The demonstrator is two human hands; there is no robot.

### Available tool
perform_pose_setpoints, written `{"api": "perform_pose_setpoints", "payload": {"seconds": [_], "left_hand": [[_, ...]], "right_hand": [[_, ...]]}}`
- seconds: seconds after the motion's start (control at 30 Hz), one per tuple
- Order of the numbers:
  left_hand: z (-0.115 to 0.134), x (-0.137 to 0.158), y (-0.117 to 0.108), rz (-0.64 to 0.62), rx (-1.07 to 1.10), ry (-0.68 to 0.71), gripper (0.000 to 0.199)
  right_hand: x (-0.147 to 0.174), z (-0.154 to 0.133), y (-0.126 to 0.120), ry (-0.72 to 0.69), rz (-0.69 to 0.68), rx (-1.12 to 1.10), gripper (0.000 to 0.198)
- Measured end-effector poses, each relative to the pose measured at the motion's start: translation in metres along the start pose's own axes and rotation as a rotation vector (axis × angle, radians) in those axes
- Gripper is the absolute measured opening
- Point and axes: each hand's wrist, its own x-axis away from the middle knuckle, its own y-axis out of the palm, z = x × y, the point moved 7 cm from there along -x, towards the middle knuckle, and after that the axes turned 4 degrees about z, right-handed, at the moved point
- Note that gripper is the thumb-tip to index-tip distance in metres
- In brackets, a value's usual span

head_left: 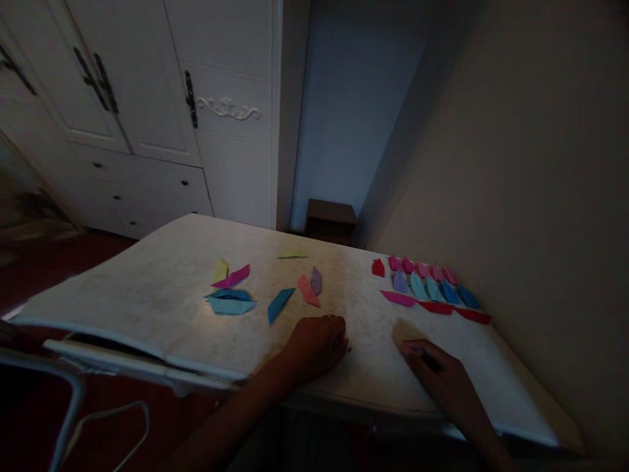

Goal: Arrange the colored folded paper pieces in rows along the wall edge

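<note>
My left hand (322, 344) rests on the table (363, 387) near its front edge, fingers curled into a loose fist. No paper sticks out of it. Further right, my right hand (442, 377) is held low over the tabletop with fingers bent and tips together; nothing shows in it. Just beyond my left hand lie a folded pink paper (308, 290), a purple one (316, 280) and a teal one (280, 305). Ahead of my right hand are a folded magenta paper (398, 299) and two long red ones (436, 307).
Left on the table are blue folded papers (230, 303), a magenta one (232, 277) and a yellow one (221, 270). A yellow-green strip (293, 255) lies farther back. Rows of small folded pieces (432, 288) stand by the right wall. White cabinets (226, 144) rise behind.
</note>
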Motion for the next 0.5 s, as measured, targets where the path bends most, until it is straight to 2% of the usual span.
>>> {"api": "perform_pose_setpoints", "payload": {"seconds": [0.5], "left_hand": [[-0.0010,0.0040,-0.0023,0.001,0.016,-0.035,0.010]], "right_hand": [[0.0043,-0.0085,-0.0038,-0.036,0.052,0.077,0.042]]}}
